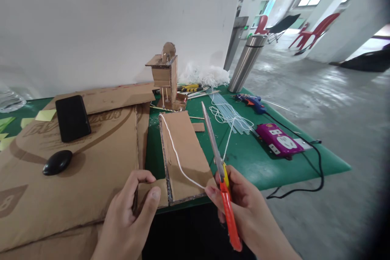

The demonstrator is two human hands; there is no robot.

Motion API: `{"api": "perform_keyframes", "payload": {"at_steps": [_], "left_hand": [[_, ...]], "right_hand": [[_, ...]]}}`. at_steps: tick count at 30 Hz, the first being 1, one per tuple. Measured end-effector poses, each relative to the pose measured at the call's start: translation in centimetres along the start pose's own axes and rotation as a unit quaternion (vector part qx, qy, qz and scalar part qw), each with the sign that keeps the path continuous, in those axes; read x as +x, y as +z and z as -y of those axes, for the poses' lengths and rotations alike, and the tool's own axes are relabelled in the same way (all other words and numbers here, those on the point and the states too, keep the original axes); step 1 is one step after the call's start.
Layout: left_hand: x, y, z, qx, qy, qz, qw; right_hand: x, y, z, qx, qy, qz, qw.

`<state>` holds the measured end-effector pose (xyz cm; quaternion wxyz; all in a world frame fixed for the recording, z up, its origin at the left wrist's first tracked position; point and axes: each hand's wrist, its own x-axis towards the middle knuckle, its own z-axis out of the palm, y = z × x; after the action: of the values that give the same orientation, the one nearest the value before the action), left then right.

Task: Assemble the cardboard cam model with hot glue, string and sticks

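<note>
My right hand [240, 203] is wrapped around scissors [227, 207] with red and yellow handles, their blades pointing up and away. A white string [179, 162] runs from the far left corner of a cardboard box [187, 142] to the pinched thumb and finger of that same hand. More string trails behind the scissors to a loose coil [224, 113]. My left hand [129, 211] grips a small cardboard flap [161, 193] at the box's near left edge, thumb on top; its other fingers are partly hidden.
A cardboard model [166, 77] stands at the back. Glue sticks [227, 109], a blue glue gun [257, 103], a purple power strip [277, 140] and a steel flask [248, 63] are on the right. Left, a phone [73, 118] and a mouse [57, 162] rest on cardboard sheets [100, 162].
</note>
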<state>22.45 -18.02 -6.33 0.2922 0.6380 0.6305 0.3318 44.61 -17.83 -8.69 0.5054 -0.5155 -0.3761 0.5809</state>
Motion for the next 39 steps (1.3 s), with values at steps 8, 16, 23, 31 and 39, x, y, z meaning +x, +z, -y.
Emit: {"api": "perform_keyframes", "payload": {"at_steps": [8,16,23,31,39], "left_hand": [[0.1,-0.1,0.1,0.021,-0.014,0.001,1.0],[-0.6,-2.7,2.9,-0.057,-0.064,-0.054,0.995],[0.2,-4.3,3.4,-0.03,-0.023,-0.011,0.999],[1.1,-3.3,3.0,-0.113,-0.009,-0.112,0.987],[2.3,-2.9,3.9,-0.1,-0.004,-0.074,0.992]], "right_hand": [[0.0,0.1,0.4,0.005,-0.006,0.007,1.0],[0.2,-0.1,1.1,0.003,0.006,0.001,1.0],[0.7,-0.8,2.9,0.002,0.007,-0.049,0.999],[3.6,-1.5,5.9,0.03,-0.021,-0.04,0.999],[5.2,-2.3,5.1,0.037,-0.039,-0.027,0.998]]}}
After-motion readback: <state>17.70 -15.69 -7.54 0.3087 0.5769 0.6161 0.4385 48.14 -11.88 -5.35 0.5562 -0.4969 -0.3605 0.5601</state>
